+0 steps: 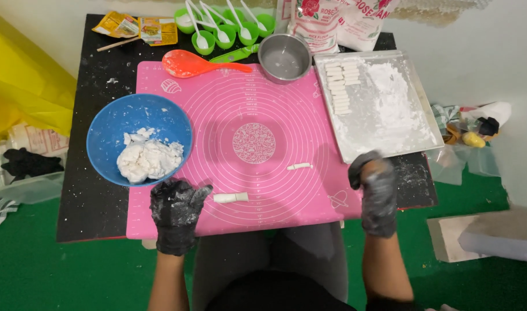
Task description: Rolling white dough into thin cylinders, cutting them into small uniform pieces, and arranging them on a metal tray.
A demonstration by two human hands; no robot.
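Probably home kitchen: dough bowl (139, 139), floured tray (378, 103)

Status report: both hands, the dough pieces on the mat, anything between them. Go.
Left hand gloved, fingers curled, empty, beside larger dough roll. Right hand closed loosely at mat edge, contents unclear. Small dough piece lies alone on pink mat. Nothing between.

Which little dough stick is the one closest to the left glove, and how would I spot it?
Find the big pink mat on the black table. Near its front edge, just right of the left hand, lies a short white dough roll. It is thicker than the thin dough piece lying farther right, and not on the floured tray.
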